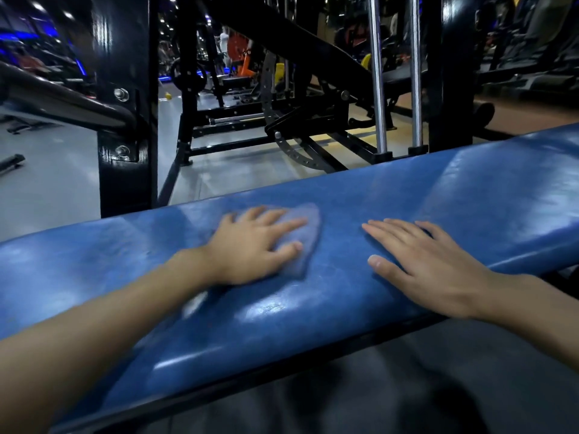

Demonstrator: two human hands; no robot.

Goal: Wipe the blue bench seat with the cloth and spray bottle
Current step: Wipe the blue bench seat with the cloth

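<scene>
Wiping the middle of the seat, cloth under my left hand.

My left hand (pixel 250 242) presses the cloth (pixel 308 219) flat on the blue bench seat (pixel 338 311), fingers (pixel 283 226) spread and nearly straight over it, not bunched round it. The hand is blurred, so I judge it mid-stroke. My right hand (pixel 429 264) lies palm down on the seat near the cloth, fingers straight, gripping nothing. No spray bottle shows. Next, I think, the stroke should run along the seat to my right, so that hand must lift clear.
</scene>
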